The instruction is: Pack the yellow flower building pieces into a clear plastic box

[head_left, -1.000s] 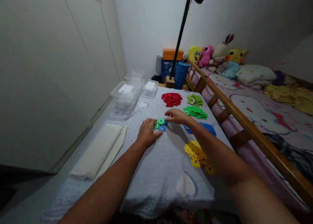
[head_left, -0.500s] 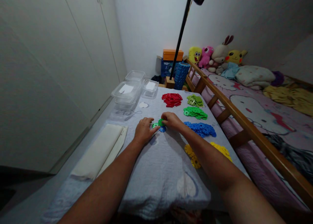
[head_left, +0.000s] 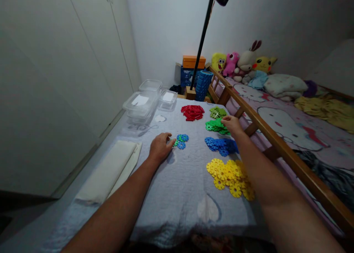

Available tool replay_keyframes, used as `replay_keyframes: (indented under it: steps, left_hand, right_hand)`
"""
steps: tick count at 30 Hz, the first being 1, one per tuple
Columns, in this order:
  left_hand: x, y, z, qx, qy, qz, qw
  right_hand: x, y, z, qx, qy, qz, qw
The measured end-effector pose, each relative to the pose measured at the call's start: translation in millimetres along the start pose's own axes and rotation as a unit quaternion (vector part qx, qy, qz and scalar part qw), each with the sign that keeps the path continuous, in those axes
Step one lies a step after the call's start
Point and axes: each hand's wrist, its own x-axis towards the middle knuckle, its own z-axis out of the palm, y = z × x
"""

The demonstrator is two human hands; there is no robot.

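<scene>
Heaped yellow flower-shaped plastic discs [head_left: 228, 173] lay nearer than, and right of, a cluster of blue and green notched plastic discs [head_left: 181, 142]. Left hand [head_left: 160, 148] lay left of the cluster, fingers loosely spread, thumb at its edge. Right hand [head_left: 233, 125], beyond and right of the cluster, had fingertips together at heaped bright-green plastic discs [head_left: 214, 125]; could not tell if pinching one.

The green discs [head_left: 214, 126] by the right hand [head_left: 232, 124] looked smooth plastic; beneath the left hand [head_left: 162, 146], the tablecloth [head_left: 171, 194] was matt, wrinkled cloth; beyond it, the boxes [head_left: 139, 111] were glossy, clear plastic.
</scene>
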Motion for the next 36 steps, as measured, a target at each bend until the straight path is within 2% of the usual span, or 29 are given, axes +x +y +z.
replay_keyframes:
  steps: [4,12,18,22,26,29,31,34,36]
  left_hand:
    - [1,0,-1.5,-0.008,0.002,-0.009,1.0]
    - [0,3,-5.0,-0.022,-0.002,-0.021,1.0]
    - [1,1,-2.2,-0.025,0.001,-0.02,0.999]
    - [0,-1,-1.0,-0.026,0.002,-0.02,0.999]
    - [0,1,-1.8,-0.017,-0.004,-0.02,1.0]
    - [0,1,-2.0,-0.005,-0.008,-0.018,1.0]
    - [0,1,-1.7,0.003,-0.01,-0.015,1.0]
    - [0,1,-1.4,0.014,-0.012,-0.007,1.0]
    - [-1,1,-1.7,0.019,-0.013,0.0,1.0]
  right_hand:
    - [12,15,-11,-0.03,0.051,0.026,0.998]
    - [24,26,3,-0.105,0.082,0.03,0.991]
    - [24,30,3,-0.15,0.088,0.005,0.985]
    - [19,26,2,-0.172,0.083,-0.014,0.981]
    - [11,7,6,-0.181,0.074,-0.048,0.98]
    - [-3,-16,18,-0.167,0.009,-0.106,0.98]
    - [-18,-32,31,-0.149,-0.09,-0.163,0.971]
    - [-48,-53,55,-0.148,-0.286,-0.229,0.919]
    - [-67,-61,71,-0.187,-0.351,-0.256,0.881]
